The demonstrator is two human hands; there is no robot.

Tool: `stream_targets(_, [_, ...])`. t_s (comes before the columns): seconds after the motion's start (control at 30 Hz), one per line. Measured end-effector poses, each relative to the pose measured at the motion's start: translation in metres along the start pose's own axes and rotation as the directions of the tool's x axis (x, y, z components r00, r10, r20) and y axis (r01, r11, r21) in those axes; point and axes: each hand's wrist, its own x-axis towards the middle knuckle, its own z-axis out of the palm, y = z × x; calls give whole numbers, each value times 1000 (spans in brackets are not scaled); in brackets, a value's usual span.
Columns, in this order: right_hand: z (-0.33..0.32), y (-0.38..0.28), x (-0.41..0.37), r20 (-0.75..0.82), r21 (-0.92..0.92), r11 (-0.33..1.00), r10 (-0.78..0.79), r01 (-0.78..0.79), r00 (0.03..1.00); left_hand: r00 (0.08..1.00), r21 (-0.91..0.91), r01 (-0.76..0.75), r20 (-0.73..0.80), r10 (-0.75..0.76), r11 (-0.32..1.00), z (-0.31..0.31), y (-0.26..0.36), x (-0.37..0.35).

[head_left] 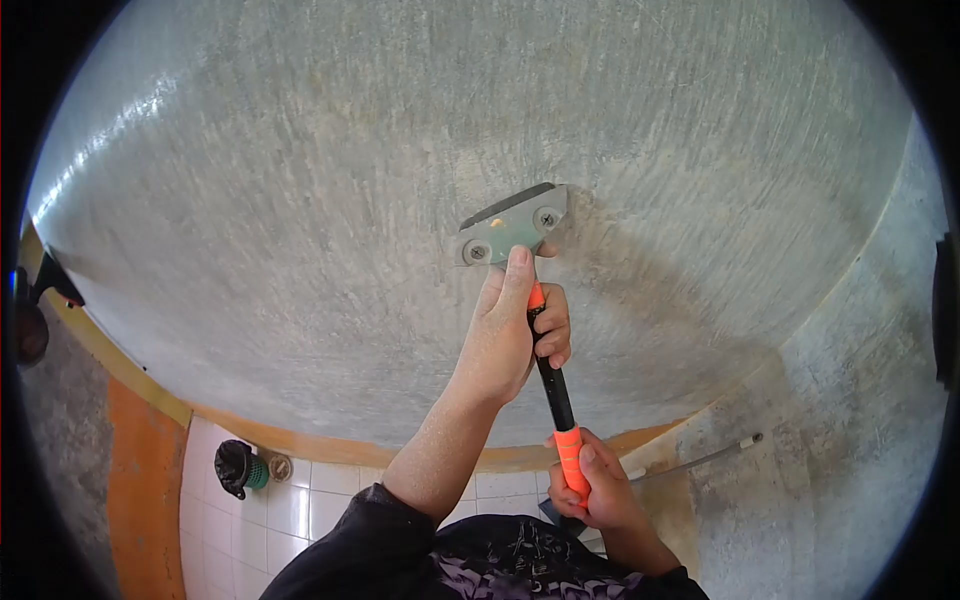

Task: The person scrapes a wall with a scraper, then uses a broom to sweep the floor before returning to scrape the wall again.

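White floor tiles point(290, 505), black-and-green strainer point(236, 467) on them, orange wall strip point(300, 440), thin metal rod point(700, 460).

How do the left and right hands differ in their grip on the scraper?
Position: the left hand is high on the scraper, just under its metal head; the right hand is at the low orange end.
Pose: the left hand stretches its index finger onto the head; the right hand is a closed fist.
Both grip the same handle, with the head against the grey wall.
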Motion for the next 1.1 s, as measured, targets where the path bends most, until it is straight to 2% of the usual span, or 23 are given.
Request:
stream_targets(0.33, [7, 9, 1, 36, 93, 996, 0, -4, 999, 1000, 65, 0, -3, 0, 998, -3, 6, -2])
stream_targets(0.47, [12, 16, -4, 27, 141, 990, 8, -12, 1000, 999, 73, 45, 10, -45, 996, -6, 4, -3])
stream_targets(0.57, [13, 12, 1, 64, 149, 989, -3, -7, 998, 999, 93, 37, 15, -38, 995, -7, 5, -3])
stream_targets(0.77, [24, 12, -6, -21, 106, 994, 16, -14, 1000, 999, 92, 41, 15, -43, 995, -8, 4, -4])
stream_targets(0.87, [23, 7, -1, 9, 78, 997, -12, 11, 1000, 999, 76, 32, 31, -35, 997, -10, 4, -1])
stream_targets(0.97, [25, 12, -7, -40, 64, 998, 30, -27, 999, 999, 65, 32, 12, -33, 997, -11, 2, -4])
stream_targets(1.1, [31, 5, -8, -15, 125, 992, 32, -30, 999, 999, 74, 32, 28, -34, 997, -8, 7, 0])
